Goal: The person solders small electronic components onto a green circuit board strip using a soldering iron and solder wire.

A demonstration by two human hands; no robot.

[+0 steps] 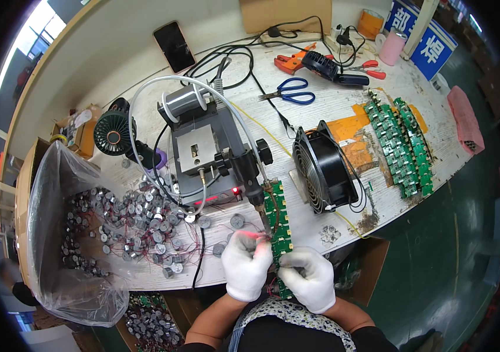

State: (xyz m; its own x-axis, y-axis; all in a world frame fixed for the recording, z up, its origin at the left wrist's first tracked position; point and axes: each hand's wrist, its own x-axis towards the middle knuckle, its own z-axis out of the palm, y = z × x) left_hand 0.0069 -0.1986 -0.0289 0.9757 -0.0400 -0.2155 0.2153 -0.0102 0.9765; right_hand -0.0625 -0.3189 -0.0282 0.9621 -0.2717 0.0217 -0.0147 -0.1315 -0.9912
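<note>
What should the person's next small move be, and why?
Perhaps steady the green circuit-board strip with the right hand: its fingers are at the strip's near part, while the left hand has its fingertips close to the tip of the soldering iron.

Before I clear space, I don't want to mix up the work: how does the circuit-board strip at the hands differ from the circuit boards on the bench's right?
The circuit-board strip is a single length, while the circuit boards lie massed in several rows. The strip has the gloved left hand and right hand at it; the boards lie apart from both hands. Both are green.
</note>
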